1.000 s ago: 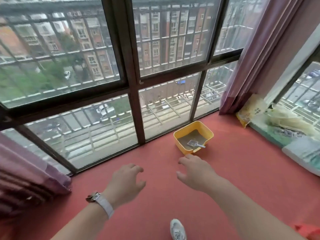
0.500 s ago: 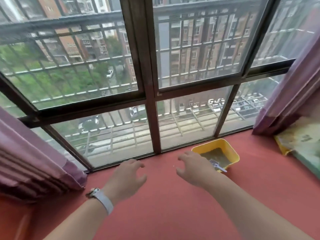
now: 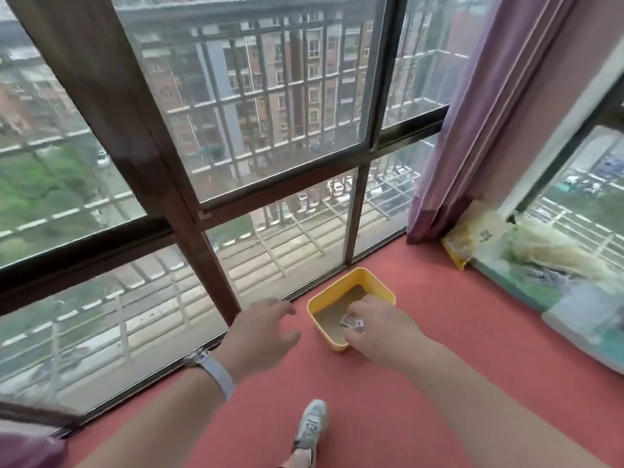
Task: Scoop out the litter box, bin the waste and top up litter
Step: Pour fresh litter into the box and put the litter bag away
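Left of centre the left hand (image 3: 261,327) hangs with fingers spread, holding nothing, while at lower centre one yellow litter box (image 3: 351,307), long axis running lower left to upper right, holds one scoop (image 3: 351,321) under the loosely curled right hand (image 3: 378,327), grasp unclear.

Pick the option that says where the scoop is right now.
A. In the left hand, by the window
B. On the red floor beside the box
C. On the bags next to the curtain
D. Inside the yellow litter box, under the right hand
D: the scoop lies in the yellow litter box, with the right hand reaching down over it; the left hand hovers apart, holding nothing.
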A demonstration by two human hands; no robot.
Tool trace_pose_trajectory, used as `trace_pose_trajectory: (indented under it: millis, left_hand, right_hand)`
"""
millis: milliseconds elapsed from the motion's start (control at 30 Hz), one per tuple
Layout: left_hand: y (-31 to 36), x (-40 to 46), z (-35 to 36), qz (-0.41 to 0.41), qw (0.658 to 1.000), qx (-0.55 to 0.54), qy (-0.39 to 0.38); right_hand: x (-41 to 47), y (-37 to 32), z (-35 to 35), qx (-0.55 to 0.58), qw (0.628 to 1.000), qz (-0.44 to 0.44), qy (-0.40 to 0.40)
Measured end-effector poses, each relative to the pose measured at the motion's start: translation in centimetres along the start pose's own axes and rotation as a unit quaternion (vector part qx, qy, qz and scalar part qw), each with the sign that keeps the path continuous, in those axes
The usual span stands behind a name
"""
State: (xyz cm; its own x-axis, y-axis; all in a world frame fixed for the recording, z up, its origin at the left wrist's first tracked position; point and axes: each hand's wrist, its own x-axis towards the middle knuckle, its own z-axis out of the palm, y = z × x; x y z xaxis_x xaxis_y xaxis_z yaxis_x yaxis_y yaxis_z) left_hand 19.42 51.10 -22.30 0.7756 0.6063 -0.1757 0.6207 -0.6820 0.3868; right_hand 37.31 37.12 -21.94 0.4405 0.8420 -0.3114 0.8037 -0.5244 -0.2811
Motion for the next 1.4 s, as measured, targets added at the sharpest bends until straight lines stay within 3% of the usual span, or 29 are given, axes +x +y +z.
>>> trace_pose_trajectory:
  millis: [300,733,1067,1400]
  left_hand:
    - [1.5,15.8,0.1,0.073,0.995,-0.027,-0.060]
    - [9.8,28.6,0.4,0.161,0.982,-0.038,-0.095]
    - [22.0,34.8,4.6,0.222,0.966,0.015,-0.131]
    - [41.3,41.7,10.1,0.229,0.962,0.031,-0.144]
  right_hand:
    - [8.6,5.1,-3.3,-0.006,0.995,0.099,-0.020]
    - [12.8,13.8,-10.2,0.025,0.974,0.216,0.059]
    - [11.6,26.7,-11.2,0.090,0.958,0.260,0.083]
    - [9.0,45.9,-15.7,0.138,0.945,0.288,0.076]
